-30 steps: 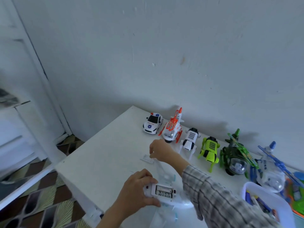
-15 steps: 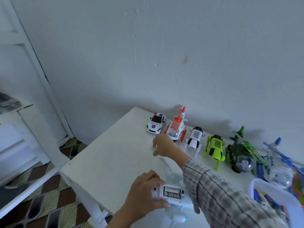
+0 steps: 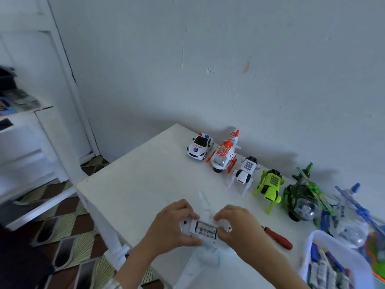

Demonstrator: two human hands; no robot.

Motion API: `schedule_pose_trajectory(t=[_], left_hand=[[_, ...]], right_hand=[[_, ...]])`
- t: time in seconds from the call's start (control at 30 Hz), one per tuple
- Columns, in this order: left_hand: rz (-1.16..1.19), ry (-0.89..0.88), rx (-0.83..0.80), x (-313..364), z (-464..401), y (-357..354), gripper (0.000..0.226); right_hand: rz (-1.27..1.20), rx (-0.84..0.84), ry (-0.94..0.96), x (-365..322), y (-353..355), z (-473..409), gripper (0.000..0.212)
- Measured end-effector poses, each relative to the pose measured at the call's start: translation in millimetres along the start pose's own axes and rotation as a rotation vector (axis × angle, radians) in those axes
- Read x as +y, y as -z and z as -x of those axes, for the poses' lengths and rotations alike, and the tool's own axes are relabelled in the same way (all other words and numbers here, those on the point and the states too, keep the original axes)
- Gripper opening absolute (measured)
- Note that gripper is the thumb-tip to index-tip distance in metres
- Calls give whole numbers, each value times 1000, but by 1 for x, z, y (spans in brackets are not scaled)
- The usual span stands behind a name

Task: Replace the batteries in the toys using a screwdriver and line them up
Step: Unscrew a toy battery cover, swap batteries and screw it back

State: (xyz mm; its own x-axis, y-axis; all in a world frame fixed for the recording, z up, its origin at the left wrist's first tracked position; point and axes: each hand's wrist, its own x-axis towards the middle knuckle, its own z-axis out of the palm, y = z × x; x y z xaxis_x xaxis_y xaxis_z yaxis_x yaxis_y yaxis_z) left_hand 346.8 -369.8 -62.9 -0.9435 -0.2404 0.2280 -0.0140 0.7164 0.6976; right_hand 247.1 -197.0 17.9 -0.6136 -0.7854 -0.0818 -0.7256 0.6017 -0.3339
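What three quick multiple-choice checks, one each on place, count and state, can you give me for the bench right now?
1. Where does the screwdriver lie?
A. On the table, right of the hands
B. In the box
C. Beside the police car

2. How many toys stand in the row by the wall, from the police car to the blue helicopter?
A. Four
B. Six
C. Eight

3. What is the state of the battery bay on the white toy held by the left hand and right hand?
A. Lid screwed on
B. Open and empty
C. Open, batteries inside

Answers: 1 A, its red handle rests on the table; 2 B, six stand there; 3 C, cells show.
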Motion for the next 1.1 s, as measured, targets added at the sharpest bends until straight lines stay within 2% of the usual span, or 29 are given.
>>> schedule_pose_trajectory(t=[0.23, 0.57, 0.9, 1.0, 1.1], left_hand=[[-26, 9, -7, -1, -1, -1, 59], [-69, -16, -23, -3, -2, -1, 55], [-112, -62, -14, -6, -2, -3, 57], [-192, -116, 3, -7, -2, -2, 62], [-420, -284, 88, -5, -6, 0, 73]], right_hand=[[38, 9, 69, -1, -33, 3, 33], [33, 13, 73, 0, -37, -3, 33], [43, 13, 183, 10, -30, 4, 33], [-141, 157, 59, 23, -24, 12, 28], [-415, 388, -139, 43, -29, 24, 25]])
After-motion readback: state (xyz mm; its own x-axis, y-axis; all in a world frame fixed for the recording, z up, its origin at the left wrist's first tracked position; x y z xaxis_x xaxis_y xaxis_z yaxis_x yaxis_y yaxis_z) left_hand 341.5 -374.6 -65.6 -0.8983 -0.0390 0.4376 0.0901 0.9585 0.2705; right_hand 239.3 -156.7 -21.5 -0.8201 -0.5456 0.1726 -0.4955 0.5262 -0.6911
